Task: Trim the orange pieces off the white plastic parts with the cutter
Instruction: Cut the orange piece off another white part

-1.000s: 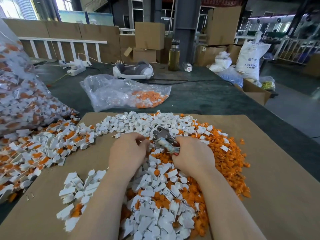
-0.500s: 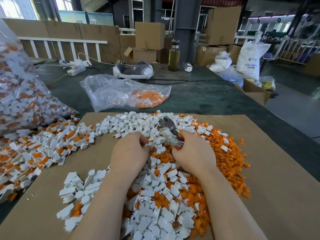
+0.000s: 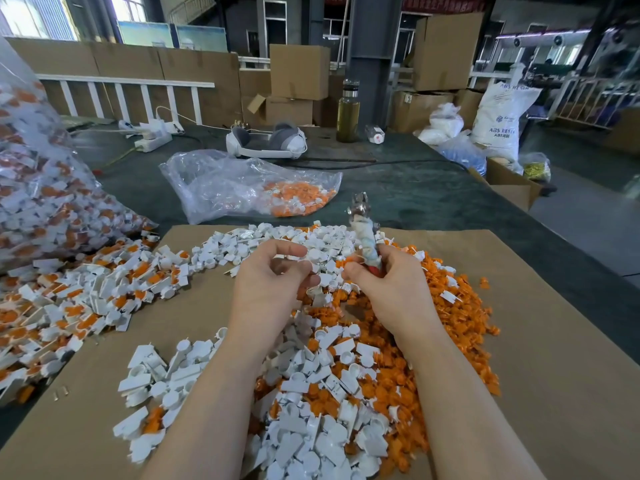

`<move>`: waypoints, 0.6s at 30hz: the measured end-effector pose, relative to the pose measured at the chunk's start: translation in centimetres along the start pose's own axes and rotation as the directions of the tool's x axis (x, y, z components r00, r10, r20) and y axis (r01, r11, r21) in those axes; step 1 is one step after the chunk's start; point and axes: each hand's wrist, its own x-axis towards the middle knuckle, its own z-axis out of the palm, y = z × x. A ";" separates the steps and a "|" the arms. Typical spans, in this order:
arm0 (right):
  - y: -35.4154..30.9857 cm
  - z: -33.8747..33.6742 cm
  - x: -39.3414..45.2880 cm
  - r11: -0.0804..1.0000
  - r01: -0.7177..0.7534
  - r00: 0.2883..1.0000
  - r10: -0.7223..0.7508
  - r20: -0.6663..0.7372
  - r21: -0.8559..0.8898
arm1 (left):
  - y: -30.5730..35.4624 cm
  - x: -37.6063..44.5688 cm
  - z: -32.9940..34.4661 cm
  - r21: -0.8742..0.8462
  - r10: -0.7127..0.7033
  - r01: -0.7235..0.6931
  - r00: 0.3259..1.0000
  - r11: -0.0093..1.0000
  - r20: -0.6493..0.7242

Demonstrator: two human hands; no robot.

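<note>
Cutter head blurred (handles hidden within right hand grip)

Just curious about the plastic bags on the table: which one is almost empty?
The flat clear bag in the middle, with only a few orange pieces at one end. The bag on the left bulges with parts.

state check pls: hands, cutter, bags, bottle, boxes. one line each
left hand: raised over the pile, fingers curled, pinching a small white part
right hand: gripping the cutter handle
cutter: upright, head pointing up, off the parts
clear bag: lying open, orange pieces inside
big bag: full of untrimmed parts
bottle: upright, capped
small box: flap open
</note>
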 end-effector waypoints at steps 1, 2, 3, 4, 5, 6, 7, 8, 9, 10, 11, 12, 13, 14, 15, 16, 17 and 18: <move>0.0 0.0 0.0 0.999 -0.001 1.000 0.001 0.002 0.037 | 0.1 0.0 0.0 -0.056 -0.018 0.018 1.000 0.998 0.009; -0.1 0.0 -0.1 0.998 -0.002 1.000 0.002 0.003 0.069 | 0.2 0.0 0.0 -0.101 -0.031 0.033 0.999 0.994 0.016; -0.2 0.0 -0.1 0.995 -0.002 1.000 0.002 0.001 0.095 | 0.2 0.0 0.0 -0.131 -0.040 0.043 0.999 0.990 0.025; -0.2 0.1 -0.2 0.993 0.000 1.000 0.000 -0.003 0.116 | 0.3 0.0 0.1 -0.148 -0.044 0.050 0.998 0.988 0.041; -0.3 0.1 -0.2 0.991 0.005 1.000 -0.004 -0.010 0.131 | 0.3 -0.1 0.1 -0.162 -0.048 0.058 0.997 0.985 0.066; -0.3 0.2 -0.3 0.990 0.010 1.000 -0.008 -0.015 0.143 | 0.3 -0.1 0.1 -0.174 -0.052 0.068 0.994 0.982 0.096; -0.3 0.2 -0.3 0.988 0.015 1.000 -0.013 -0.018 0.153 | 0.3 -0.1 0.1 -0.183 -0.055 0.078 0.990 0.980 0.128; -0.4 0.2 -0.3 0.987 0.019 1.000 -0.016 -0.019 0.159 | 0.3 -0.2 0.1 -0.181 -0.057 0.084 0.987 0.980 0.153; -0.4 0.2 -0.3 0.987 0.021 1.000 -0.018 -0.017 0.159 | 0.3 -0.2 0.1 -0.163 -0.056 0.083 0.985 0.983 0.165; -0.4 0.2 -0.3 0.987 0.021 1.000 -0.019 -0.015 0.157 | 0.3 -0.2 0.1 -0.134 -0.054 0.076 0.985 0.988 0.163; -0.4 0.2 -0.3 0.987 0.024 1.000 -0.021 -0.015 0.156 | 0.3 -0.2 0.1 -0.107 -0.050 0.067 0.987 0.992 0.152; -0.5 0.2 -0.3 0.988 0.030 1.000 -0.028 -0.015 0.152 | 0.3 -0.3 0.2 -0.089 -0.044 0.057 0.989 0.994 0.140; -0.5 0.2 -0.3 0.989 0.038 0.999 -0.036 -0.014 0.143 | 0.4 -0.3 0.3 -0.075 -0.039 0.049 0.991 0.996 0.125; -0.5 0.3 -0.3 0.990 0.045 0.999 -0.044 -0.010 0.133 | 0.4 -0.4 0.4 -0.058 -0.029 0.035 0.994 0.998 0.110; -0.5 0.3 -0.3 0.990 0.049 0.999 -0.049 -0.005 0.129 | 0.4 -0.5 0.6 -0.031 -0.014 0.017 0.995 0.999 0.094; -0.6 0.3 -0.4 0.990 0.052 0.999 -0.052 0.001 0.129 | 0.4 -0.6 0.7 -0.001 0.010 -0.010 0.997 1.000 0.080; -0.6 0.3 -0.4 0.991 0.056 0.998 -0.057 0.006 0.123 | 0.4 -0.8 0.8 0.032 0.039 -0.041 0.997 0.999 0.068; -0.5 0.3 -0.4 0.992 0.060 0.998 -0.062 0.009 0.107 | 0.3 -0.9 0.9 0.076 0.072 -0.076 0.996 0.994 0.052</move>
